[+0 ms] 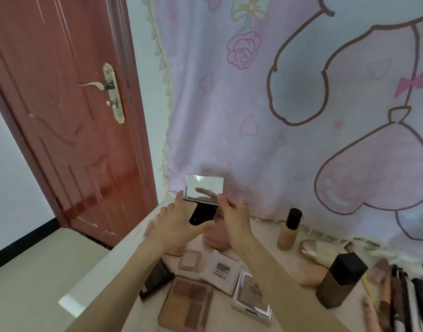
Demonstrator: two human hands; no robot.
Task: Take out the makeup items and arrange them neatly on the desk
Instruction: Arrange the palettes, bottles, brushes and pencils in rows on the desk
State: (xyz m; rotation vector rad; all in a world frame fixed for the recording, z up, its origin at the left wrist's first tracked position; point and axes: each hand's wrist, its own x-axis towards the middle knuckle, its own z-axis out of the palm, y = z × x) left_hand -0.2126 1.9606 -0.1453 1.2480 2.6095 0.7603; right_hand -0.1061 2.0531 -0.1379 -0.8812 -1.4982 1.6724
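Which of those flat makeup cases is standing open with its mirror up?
The black compact held up by both hands; its mirror lid is raised. The other palettes lie flat on the desk.

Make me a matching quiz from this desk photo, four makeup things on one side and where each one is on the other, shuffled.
Things:
1. mirror compact
2. foundation bottle with round black cap
3. four-pan eyeshadow palette
4. bottle with angular black cap

Places:
A. lying flat at the desk's near edge
B. held open, above the desk, in both hands
C. standing by the wall cloth
D. tilted, near the brushes

Pairs: 1-B, 2-C, 3-A, 4-D
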